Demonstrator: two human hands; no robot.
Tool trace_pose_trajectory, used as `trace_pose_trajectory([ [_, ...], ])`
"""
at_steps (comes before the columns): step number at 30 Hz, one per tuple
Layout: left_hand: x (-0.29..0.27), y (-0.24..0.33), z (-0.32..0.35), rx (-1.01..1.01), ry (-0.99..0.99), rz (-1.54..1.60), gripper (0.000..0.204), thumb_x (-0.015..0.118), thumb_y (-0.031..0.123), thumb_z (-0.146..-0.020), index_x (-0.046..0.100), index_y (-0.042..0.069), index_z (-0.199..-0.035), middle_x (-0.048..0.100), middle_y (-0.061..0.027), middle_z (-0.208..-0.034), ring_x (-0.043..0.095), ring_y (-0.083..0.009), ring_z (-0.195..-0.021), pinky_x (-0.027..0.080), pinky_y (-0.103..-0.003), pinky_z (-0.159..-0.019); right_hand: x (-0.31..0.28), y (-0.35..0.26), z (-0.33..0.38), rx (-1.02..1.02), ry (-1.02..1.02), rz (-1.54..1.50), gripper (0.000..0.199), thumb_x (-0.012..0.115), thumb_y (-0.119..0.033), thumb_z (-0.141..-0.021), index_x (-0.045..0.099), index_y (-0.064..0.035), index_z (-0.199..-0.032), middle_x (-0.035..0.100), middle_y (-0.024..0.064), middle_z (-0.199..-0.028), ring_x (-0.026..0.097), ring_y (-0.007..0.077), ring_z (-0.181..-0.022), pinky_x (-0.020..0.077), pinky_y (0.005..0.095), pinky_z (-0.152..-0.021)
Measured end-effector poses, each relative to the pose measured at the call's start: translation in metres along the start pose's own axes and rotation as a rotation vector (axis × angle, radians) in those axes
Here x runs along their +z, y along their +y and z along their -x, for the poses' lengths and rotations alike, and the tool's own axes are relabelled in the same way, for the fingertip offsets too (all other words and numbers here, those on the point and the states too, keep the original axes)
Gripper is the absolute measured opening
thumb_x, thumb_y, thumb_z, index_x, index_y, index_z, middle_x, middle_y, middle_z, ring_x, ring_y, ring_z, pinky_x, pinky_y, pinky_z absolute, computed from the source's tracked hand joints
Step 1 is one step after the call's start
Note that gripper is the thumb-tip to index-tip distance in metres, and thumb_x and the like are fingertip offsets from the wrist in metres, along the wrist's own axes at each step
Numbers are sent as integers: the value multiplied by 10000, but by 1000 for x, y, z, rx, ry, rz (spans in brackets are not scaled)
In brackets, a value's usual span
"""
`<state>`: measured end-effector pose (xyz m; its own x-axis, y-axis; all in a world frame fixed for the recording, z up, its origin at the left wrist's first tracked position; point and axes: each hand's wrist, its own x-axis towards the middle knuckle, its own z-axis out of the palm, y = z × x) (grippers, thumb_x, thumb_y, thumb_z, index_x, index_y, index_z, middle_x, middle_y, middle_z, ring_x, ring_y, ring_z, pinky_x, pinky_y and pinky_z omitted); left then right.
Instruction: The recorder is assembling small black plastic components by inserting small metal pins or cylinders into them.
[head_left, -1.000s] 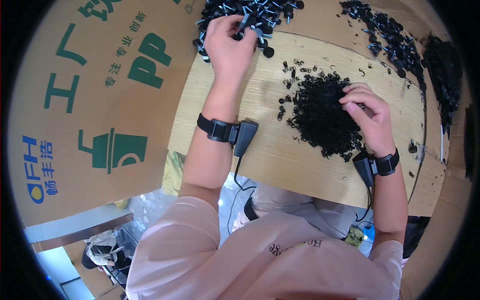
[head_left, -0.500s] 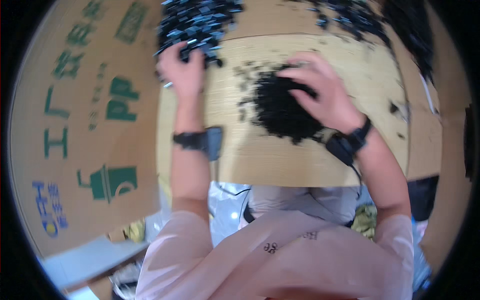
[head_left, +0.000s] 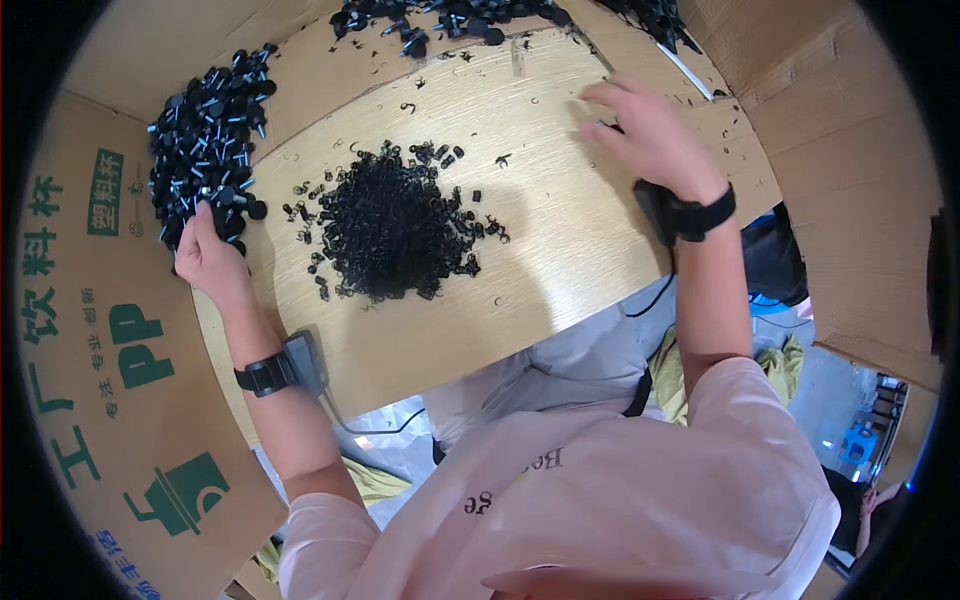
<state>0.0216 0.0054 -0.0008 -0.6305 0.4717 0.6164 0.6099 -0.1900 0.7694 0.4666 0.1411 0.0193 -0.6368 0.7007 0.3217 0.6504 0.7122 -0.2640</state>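
On the left, a heap of black round-headed knob screws (head_left: 205, 135) with silver shanks lies along the cardboard wall. At its near edge is my left hand (head_left: 212, 258), thumb and finger pinched together; a shiny bit shows at the tips, too small to name. A mound of small black ring-shaped clips (head_left: 395, 225) covers the middle of the wooden board (head_left: 540, 270), loose ones scattered round it. My right hand (head_left: 655, 135) is above the board's right side, well apart from the mound. Its fingers are curled, and a small dark piece partly shows between thumb and forefinger.
More black knob screws (head_left: 450, 18) lie along the far edge. Thin black pieces (head_left: 655, 18) and a white strip (head_left: 690, 75) sit at the far right. Cardboard walls (head_left: 830, 150) rise on both sides. Each wrist wears a strapped device with a cable.
My right hand has left the clip mound and moved right. My left hand has shifted to the near edge of the screw heap, fingers now pinched. The whole view has turned.
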Motion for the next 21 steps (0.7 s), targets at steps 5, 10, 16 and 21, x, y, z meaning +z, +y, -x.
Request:
trace_pose_trajectory([
  [5, -1, -1, 3, 86, -88, 8, 396, 640, 72, -916, 423, 33, -588, 328, 83, -585, 264, -30, -572, 195, -243, -503, 2, 4, 7, 195, -157, -71, 334, 651, -158, -836, 628, -25, -1142, 633, 189, -1074, 610, 370, -970, 506, 416, -832],
  [10, 4, 20, 18, 118, -158, 88, 344, 623, 56, -917, 490, 8, -603, 403, 72, -593, 305, -33, -573, 227, -239, -503, -7, -37, -30, 106, -229, -310, 340, 613, -77, -859, 608, -23, -1195, 624, 145, -1110, 640, 258, -993, 508, 340, -827],
  [16, 17, 33, 36, 201, -479, 175, 235, 687, 88, -849, 560, 36, -659, 431, 33, -533, 365, -49, -499, 293, -226, -456, 28, -120, -74, -138, -141, -1276, 303, 607, 19, -897, 593, 19, -1199, 617, 54, -1141, 616, 154, -1040, 484, 281, -903],
  [21, 31, 38, 48, -163, -770, 573, 307, 669, 83, -885, 542, -10, -1149, 575, 12, -876, 523, -47, -776, 429, -195, -698, 73, -151, -96, -109, -131, -1393, 275, 700, 51, -816, 621, -5, -1073, 652, 71, -1070, 624, 150, -990, 488, 270, -890],
])
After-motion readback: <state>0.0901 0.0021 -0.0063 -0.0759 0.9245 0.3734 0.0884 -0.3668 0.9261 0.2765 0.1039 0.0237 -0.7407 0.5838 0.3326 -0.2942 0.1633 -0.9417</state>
